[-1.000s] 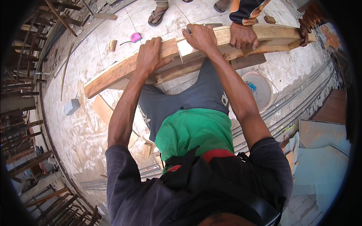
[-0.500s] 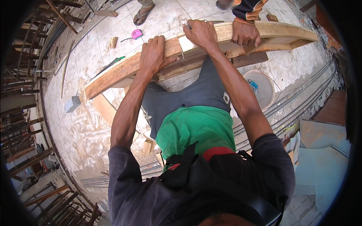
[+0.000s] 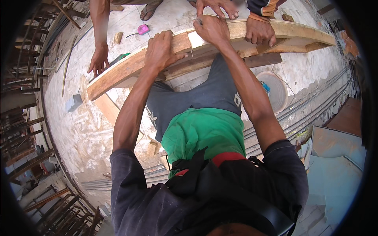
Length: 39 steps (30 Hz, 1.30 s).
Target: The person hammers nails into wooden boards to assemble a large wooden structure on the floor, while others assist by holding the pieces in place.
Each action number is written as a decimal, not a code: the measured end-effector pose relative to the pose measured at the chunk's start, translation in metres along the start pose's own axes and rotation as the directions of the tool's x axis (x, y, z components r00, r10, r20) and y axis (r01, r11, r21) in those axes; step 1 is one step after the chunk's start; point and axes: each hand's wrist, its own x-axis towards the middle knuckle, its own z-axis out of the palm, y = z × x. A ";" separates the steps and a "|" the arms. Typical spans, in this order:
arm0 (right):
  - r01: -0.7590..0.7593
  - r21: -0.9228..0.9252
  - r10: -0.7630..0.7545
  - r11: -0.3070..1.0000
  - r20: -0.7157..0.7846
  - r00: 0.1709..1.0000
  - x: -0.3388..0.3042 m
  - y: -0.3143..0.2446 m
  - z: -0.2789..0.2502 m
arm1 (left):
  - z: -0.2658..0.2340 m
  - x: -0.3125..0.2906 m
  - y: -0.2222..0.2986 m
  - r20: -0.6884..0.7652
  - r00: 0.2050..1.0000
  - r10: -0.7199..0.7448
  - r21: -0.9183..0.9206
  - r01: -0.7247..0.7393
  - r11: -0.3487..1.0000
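Observation:
A long, shallow wooden frame, bowed in this view, lies across in front of me above my knees. My left hand grips its upper edge left of the middle, fingers over the top and thumb along the near face. Right of a joint with a pale wood patch, my right hand is closed over the same edge; its fingertips are partly hidden. Another person's fist, in an orange and dark sleeve, rests on the frame further right. A co-worker's hand reaches over beside my right hand.
Another hand hangs by the frame's left end. On the dusty tiled floor are a pink tape measure, a grey block, wood offcuts, a round basin and long thin rods. Timber is piled at left, sheets at right.
A co-worker's bare arm has come in at the upper left, its hand at the frame's left end. Another hand has appeared beside my right hand. My own grips stay the same.

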 end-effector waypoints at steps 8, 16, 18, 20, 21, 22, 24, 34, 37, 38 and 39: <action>0.085 0.159 -0.059 0.984 -0.159 0.986 0.000 0.009 0.016 | -0.006 0.001 0.008 0.060 0.996 -0.059 0.012 0.058 0.998; 0.115 0.224 -0.076 0.968 -0.174 0.982 -0.002 0.001 0.009 | 0.000 0.000 0.001 -0.035 0.999 0.019 -0.009 -0.020 1.000; 0.113 0.231 -0.076 0.966 -0.164 0.984 -0.003 0.000 0.006 | -0.001 0.001 0.002 -0.041 0.999 0.017 -0.016 -0.018 1.000; 0.119 0.240 -0.081 0.963 -0.162 0.983 -0.007 -0.003 0.000 | -0.004 0.000 0.005 0.010 1.000 -0.022 -0.021 0.023 1.000; 0.121 0.251 -0.082 0.960 -0.158 0.984 -0.009 -0.004 -0.002 | -0.005 -0.002 0.005 0.006 1.000 -0.024 -0.022 0.024 0.999; 0.128 0.248 -0.089 0.960 -0.164 0.982 -0.011 -0.007 -0.005 | -0.004 -0.005 0.005 0.007 1.000 -0.025 -0.015 0.025 1.000; 0.152 0.390 -0.053 0.908 -0.254 0.966 -0.014 -0.012 -0.007 | -0.004 -0.006 0.001 0.001 1.000 -0.027 -0.005 0.027 1.000; 0.382 0.255 -0.303 0.888 -0.299 0.905 -0.021 -0.001 -0.002 | -0.005 0.007 0.013 0.120 0.991 -0.052 -0.022 0.055 0.998; 0.372 0.198 -0.311 0.907 -0.281 0.908 -0.021 -0.002 0.000 | 0.001 0.012 0.021 0.104 0.994 -0.017 -0.022 0.020 1.000; 0.384 0.172 -0.332 0.907 -0.268 0.904 -0.023 -0.002 0.002 | 0.003 0.014 0.021 0.096 0.995 -0.024 -0.013 0.025 1.000; 0.382 0.165 -0.337 0.909 -0.246 0.909 -0.024 0.000 0.002 | 0.005 0.016 0.021 0.088 0.996 -0.031 -0.005 0.032 0.999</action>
